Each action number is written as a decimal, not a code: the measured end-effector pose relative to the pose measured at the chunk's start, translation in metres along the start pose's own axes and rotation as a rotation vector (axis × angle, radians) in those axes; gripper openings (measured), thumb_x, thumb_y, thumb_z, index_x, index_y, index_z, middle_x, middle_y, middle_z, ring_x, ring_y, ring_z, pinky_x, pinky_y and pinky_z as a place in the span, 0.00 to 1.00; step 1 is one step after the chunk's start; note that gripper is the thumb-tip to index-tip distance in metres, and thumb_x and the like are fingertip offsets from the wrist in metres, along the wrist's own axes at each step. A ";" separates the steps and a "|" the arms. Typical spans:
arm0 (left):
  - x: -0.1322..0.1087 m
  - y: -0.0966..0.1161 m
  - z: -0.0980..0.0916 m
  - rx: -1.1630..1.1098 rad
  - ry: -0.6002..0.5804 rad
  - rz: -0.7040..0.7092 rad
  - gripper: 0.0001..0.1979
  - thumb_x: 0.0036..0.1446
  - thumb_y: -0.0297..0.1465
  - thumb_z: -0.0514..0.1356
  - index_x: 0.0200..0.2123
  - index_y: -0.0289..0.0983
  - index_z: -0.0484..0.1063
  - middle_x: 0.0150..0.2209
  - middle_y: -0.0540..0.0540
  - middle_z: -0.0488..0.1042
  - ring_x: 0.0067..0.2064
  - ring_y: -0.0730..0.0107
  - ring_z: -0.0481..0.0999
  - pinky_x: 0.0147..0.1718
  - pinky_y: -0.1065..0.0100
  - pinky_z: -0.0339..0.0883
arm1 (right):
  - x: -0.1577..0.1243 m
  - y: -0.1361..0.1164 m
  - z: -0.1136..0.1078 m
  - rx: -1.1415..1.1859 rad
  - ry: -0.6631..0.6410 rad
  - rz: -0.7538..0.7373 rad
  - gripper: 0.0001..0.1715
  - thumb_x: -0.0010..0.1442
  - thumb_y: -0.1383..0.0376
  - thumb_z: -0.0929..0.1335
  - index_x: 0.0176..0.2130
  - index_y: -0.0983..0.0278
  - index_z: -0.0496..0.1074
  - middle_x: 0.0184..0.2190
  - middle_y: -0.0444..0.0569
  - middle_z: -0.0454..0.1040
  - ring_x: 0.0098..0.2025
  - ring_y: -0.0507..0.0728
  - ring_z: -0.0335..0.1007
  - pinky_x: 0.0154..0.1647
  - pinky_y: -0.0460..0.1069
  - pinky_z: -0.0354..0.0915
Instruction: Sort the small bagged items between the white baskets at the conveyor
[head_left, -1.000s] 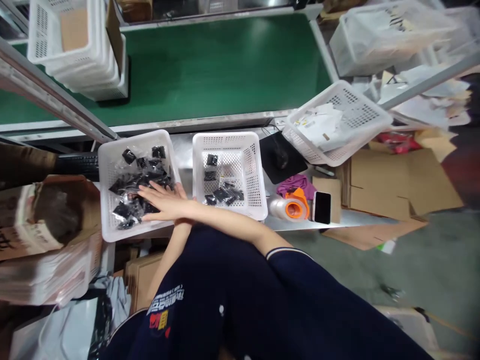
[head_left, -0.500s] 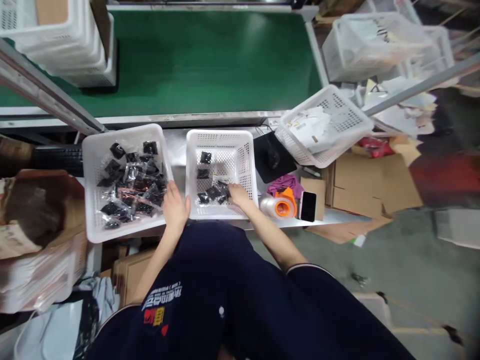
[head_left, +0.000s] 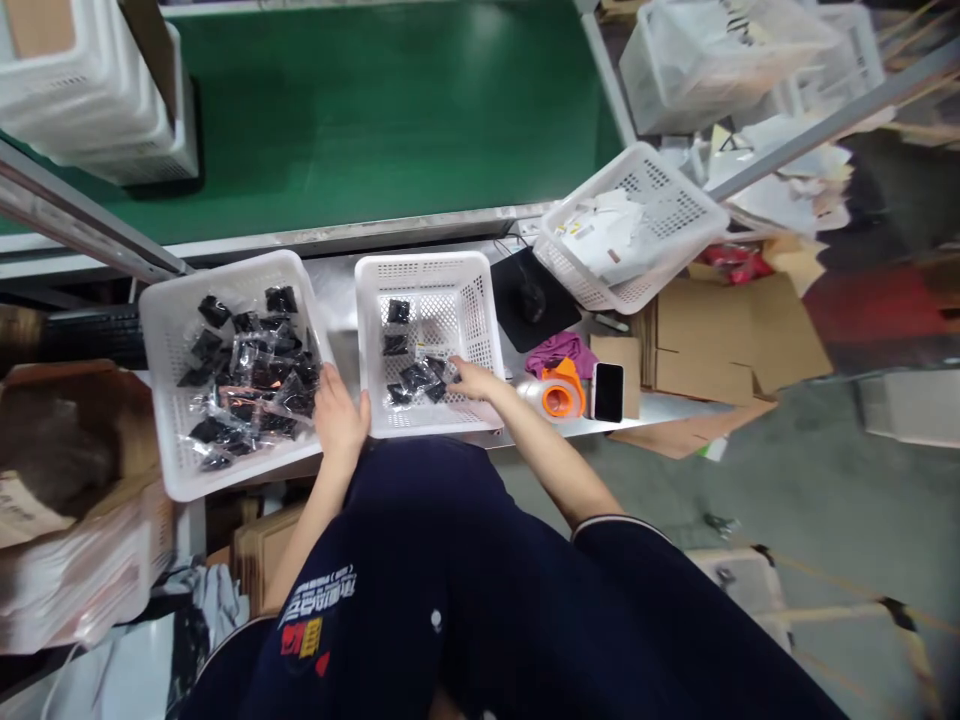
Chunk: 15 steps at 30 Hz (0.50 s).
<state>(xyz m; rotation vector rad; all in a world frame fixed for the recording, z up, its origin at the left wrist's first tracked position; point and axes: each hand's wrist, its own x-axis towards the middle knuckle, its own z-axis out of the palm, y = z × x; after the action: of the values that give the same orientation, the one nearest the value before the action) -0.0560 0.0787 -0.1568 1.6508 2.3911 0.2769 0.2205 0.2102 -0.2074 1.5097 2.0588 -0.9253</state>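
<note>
My left hand (head_left: 339, 418) lies flat with its fingers together in the gap between two white baskets, touching the right rim of the left basket (head_left: 225, 266). That basket holds several black parts in clear packets (head_left: 247, 372). My right hand (head_left: 470, 379) reaches into the middle basket (head_left: 424, 262). Its fingers are stretched out to the left, and the tips touch a small heap of the same black packets (head_left: 414, 378). Two more packets lie farther back in that basket. I see nothing gripped in either hand.
To the right of the middle basket are an orange tape dispenser (head_left: 559, 392), a phone (head_left: 608, 391), a purple cloth (head_left: 559, 350) and a mouse on a black pad (head_left: 529, 300). A tilted basket (head_left: 697, 215) holds white papers. Behind runs a green conveyor (head_left: 375, 110) carrying stacked white baskets (head_left: 90, 90). Cardboard (head_left: 735, 330) lies at the right.
My right hand went from the left basket's packets across into the middle basket. My left hand came to rest between the baskets. The view has shifted, so everything sits further left in it.
</note>
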 end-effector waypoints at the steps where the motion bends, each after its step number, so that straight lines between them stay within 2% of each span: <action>1: 0.000 0.000 0.000 -0.003 0.000 0.002 0.42 0.69 0.39 0.58 0.76 0.15 0.51 0.73 0.18 0.62 0.64 0.33 0.74 0.63 0.45 0.71 | 0.003 -0.005 0.005 0.007 -0.006 0.005 0.28 0.71 0.53 0.72 0.64 0.63 0.71 0.58 0.54 0.77 0.54 0.61 0.77 0.58 0.61 0.75; 4: -0.001 0.000 -0.001 -0.016 0.007 0.005 0.42 0.70 0.39 0.57 0.76 0.15 0.51 0.73 0.18 0.61 0.65 0.33 0.73 0.63 0.45 0.71 | 0.009 -0.018 0.018 0.009 -0.015 0.028 0.23 0.72 0.53 0.71 0.58 0.64 0.74 0.55 0.53 0.78 0.53 0.60 0.77 0.56 0.60 0.75; 7: -0.002 0.000 -0.001 -0.025 0.010 -0.004 0.42 0.70 0.39 0.56 0.76 0.17 0.51 0.73 0.19 0.62 0.65 0.33 0.73 0.63 0.46 0.72 | 0.005 -0.021 0.016 -0.011 -0.035 0.051 0.18 0.72 0.53 0.71 0.51 0.65 0.77 0.50 0.51 0.80 0.50 0.58 0.78 0.54 0.58 0.75; 10: -0.002 0.000 -0.001 -0.034 -0.006 -0.015 0.42 0.70 0.40 0.56 0.77 0.17 0.50 0.73 0.19 0.62 0.65 0.33 0.73 0.63 0.45 0.72 | -0.006 -0.016 -0.009 -0.050 -0.019 0.105 0.16 0.71 0.54 0.71 0.46 0.65 0.79 0.44 0.50 0.81 0.46 0.58 0.78 0.51 0.57 0.75; 12: -0.001 0.001 -0.002 -0.042 -0.018 -0.023 0.43 0.69 0.40 0.56 0.77 0.18 0.50 0.73 0.19 0.61 0.66 0.33 0.73 0.63 0.44 0.71 | -0.014 -0.011 -0.034 -0.068 0.052 0.140 0.13 0.71 0.58 0.70 0.46 0.64 0.80 0.44 0.54 0.82 0.46 0.61 0.79 0.49 0.57 0.74; 13: 0.000 0.001 -0.002 -0.046 -0.022 -0.026 0.43 0.69 0.40 0.56 0.77 0.18 0.50 0.73 0.18 0.61 0.66 0.33 0.72 0.63 0.44 0.71 | -0.018 -0.010 -0.046 -0.073 0.109 0.153 0.14 0.71 0.60 0.68 0.48 0.63 0.81 0.47 0.56 0.82 0.49 0.63 0.79 0.49 0.57 0.73; 15: 0.000 0.002 -0.004 -0.054 -0.028 -0.033 0.43 0.69 0.39 0.56 0.77 0.18 0.50 0.74 0.19 0.60 0.66 0.33 0.72 0.64 0.43 0.70 | -0.022 -0.011 -0.065 -0.084 0.256 0.177 0.23 0.72 0.62 0.64 0.61 0.64 0.76 0.58 0.63 0.78 0.58 0.70 0.75 0.54 0.60 0.70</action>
<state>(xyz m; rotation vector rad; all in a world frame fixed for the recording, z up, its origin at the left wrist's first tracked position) -0.0554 0.0796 -0.1528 1.5794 2.3670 0.3078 0.2208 0.2405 -0.1444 1.8090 2.0621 -0.5978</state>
